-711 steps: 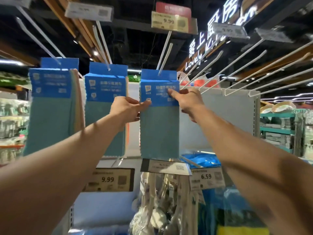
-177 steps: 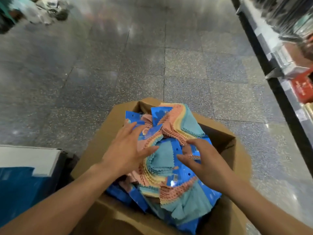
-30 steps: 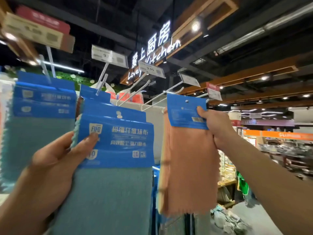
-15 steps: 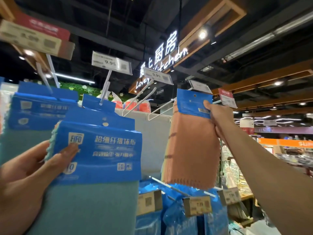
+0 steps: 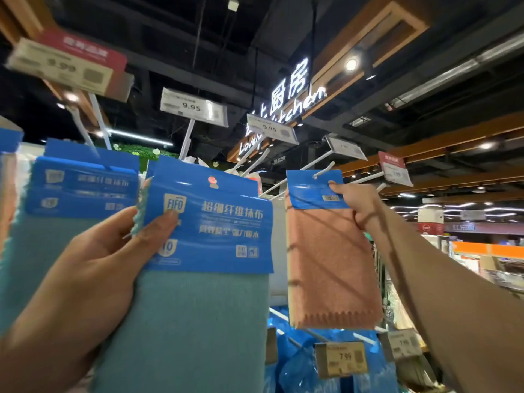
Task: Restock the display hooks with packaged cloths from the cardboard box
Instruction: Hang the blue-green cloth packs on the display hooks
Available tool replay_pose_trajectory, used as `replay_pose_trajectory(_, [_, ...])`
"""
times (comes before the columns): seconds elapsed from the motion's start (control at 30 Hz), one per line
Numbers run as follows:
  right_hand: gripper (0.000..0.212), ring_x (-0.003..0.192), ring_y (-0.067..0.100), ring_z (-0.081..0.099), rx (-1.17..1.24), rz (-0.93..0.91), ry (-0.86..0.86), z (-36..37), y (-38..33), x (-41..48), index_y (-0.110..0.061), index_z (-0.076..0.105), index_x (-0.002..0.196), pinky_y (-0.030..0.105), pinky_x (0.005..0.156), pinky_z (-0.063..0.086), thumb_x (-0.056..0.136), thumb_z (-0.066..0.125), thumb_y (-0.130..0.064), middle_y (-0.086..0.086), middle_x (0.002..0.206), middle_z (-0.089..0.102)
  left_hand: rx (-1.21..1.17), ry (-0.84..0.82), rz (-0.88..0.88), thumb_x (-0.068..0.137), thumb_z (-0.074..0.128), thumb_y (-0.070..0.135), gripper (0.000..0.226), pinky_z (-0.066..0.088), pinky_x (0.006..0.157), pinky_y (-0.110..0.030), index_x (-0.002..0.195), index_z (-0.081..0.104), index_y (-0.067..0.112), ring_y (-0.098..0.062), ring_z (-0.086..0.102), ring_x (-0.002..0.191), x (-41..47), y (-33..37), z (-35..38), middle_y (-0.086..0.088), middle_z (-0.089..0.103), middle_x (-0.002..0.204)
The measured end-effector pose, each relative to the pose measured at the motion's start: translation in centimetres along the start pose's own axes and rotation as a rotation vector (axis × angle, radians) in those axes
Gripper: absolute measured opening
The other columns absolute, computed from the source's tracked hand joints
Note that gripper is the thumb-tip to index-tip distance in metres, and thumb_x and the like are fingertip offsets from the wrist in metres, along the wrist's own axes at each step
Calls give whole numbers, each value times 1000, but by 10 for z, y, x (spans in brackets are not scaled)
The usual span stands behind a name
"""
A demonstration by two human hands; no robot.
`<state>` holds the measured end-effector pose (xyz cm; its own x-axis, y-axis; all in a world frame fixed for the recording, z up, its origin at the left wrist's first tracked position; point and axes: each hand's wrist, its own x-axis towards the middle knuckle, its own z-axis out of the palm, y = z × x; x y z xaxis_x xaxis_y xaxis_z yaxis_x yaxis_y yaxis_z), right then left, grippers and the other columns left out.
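Two packaged cloths are held up before the display, one in each hand. A teal pack (image 5: pixel 204 251) is gripped by the left hand (image 5: pixel 93 268), the thumb pressed on the front of its blue header card and the other fingers curled behind it, close to the camera and not yet offered to any hook. A salmon-coloured pack (image 5: pixel 326 251) is pinched at the right edge of its header by the right hand (image 5: pixel 360 202) and is raised to a white display hook (image 5: pixel 323 171), whose tip lies against the top of the card, about where the hanging hole should be; whether the hole has been threaded cannot be told. Hanging this pack is judged to be the step in hand. It would be done well if the card were kept flat and square to the hook, the hole lined up with the upturned tip, and the pack slid back along the wire before the pinch is eased. A header that is tilted or bowed could catch on the tip or tear at the hole. Packs already hung (image 5: pixel 82 188) are seen at the left, under a price tag (image 5: pixel 192 107). The cardboard box is not in view.
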<state>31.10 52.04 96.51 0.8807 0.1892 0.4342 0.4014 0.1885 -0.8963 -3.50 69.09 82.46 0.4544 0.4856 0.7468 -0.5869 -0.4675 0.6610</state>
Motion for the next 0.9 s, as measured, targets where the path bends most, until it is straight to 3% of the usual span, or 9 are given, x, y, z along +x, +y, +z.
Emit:
replay_pose_trajectory(0.1, [45,88,25,72,-47,2,61,18,11,14,1,60,116,37,81,60,84,79,-25,14,101,72,-57,40,76,80,74,52,38,56,87,-63,110,75,29,-29,76,95,0,6,9,-2,78,104])
replay_pose_trajectory(0.2, [52,89,26,72,-55,3,99,32,23,28,0,58,115,42,87,59,79,83,-29,13,103,71,-167,58,-10,81,64,30,20,63,62,-41,89,81,23,-29,77,73,-5,11,15,-9,79,87])
replay_pose_trajectory(0.33, [57,89,25,70,-52,-10,160,44,42,43,0,58,111,39,88,58,76,84,-37,13,101,70,-182,36,-24,81,62,30,22,63,60,-34,89,81,24,-26,77,75,-4,11,12,-7,80,88])
replay_pose_trajectory(0.47, [39,82,27,71,-13,-28,153,59,60,56,-4,59,89,43,85,59,77,85,-30,16,101,72,-194,28,-20,79,61,27,22,60,53,-28,88,81,21,-24,77,71,-3,8,10,-9,79,87])
replay_pose_trajectory(0.53, [46,73,23,68,35,-30,156,67,67,59,1,60,103,38,73,59,78,85,-27,13,101,71,-208,41,-28,79,61,26,23,60,53,-27,89,80,19,-24,77,72,-3,8,9,-10,79,88])
replay_pose_trajectory(0.63, [62,89,28,70,2,-23,157,69,74,63,3,57,119,42,86,58,77,84,-34,13,105,70,-216,53,-43,80,61,26,24,58,51,-25,90,80,16,-23,77,71,-2,7,9,-10,79,88])
replay_pose_trajectory(0.73, [53,95,30,66,-75,-55,169,60,70,51,2,61,112,43,92,55,81,80,-37,14,107,68,-228,46,-68,81,61,27,23,57,49,-24,89,80,17,-23,77,69,-4,9,12,-10,79,88])
replay_pose_trajectory(0.83, [53,84,30,59,-317,-154,247,49,57,12,7,66,100,39,80,48,91,68,-44,19,93,64,-248,36,-82,83,61,26,21,57,48,-24,87,80,19,-22,76,68,-7,14,16,-8,79,86])
replay_pose_trajectory(0.9, [49,82,34,64,-340,-244,272,41,51,-26,0,71,88,42,79,51,92,64,-48,20,90,70,-279,32,-89,82,61,26,22,56,47,-25,88,80,17,-22,76,66,-11,18,18,-9,79,86])
